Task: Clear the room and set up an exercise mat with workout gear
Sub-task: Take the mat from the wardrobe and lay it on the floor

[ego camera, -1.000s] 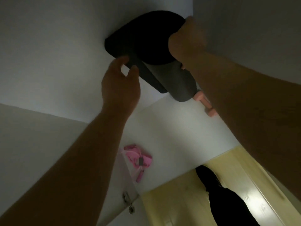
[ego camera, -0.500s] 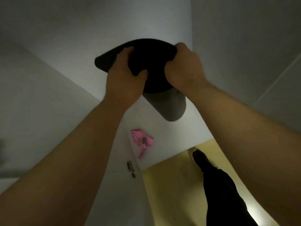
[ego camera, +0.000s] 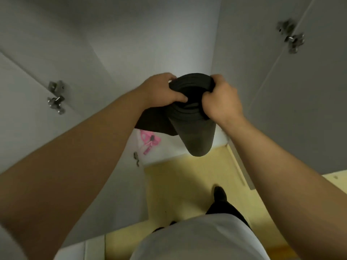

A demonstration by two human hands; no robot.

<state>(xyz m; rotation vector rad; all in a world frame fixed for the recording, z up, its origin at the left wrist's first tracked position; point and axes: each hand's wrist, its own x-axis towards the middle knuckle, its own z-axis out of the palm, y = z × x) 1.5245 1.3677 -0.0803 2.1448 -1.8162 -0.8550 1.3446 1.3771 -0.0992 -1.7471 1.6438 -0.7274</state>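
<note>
- Cupboard [ego camera: 150, 44]: pale walls all round, both doors swung wide, hinges [ego camera: 56, 98] showing left and right; its white floor shelf [ego camera: 169, 151] sits just above the yellow room floor [ego camera: 178, 194].
- Mat [ego camera: 195, 132]: dark, rolled, held upright at the cupboard mouth with its lower end over the shelf edge; a loose flap hangs from the roll on the left; I judge it light but bulky, soft foam that gives under the fingers, apt to unroll if held slackly; best taken round the roll's body, flap pinned, rather than by the top coils alone.
- Left hand [ego camera: 161, 91]: grip closed on the mat's top rim, fingers curled over the coils.
- Right hand [ego camera: 219, 98]: likewise clamped on the opposite side of the rim.
- Pink item [ego camera: 150, 140]: lies on the shelf, near the mat's flap; what it is I cannot tell.
</note>
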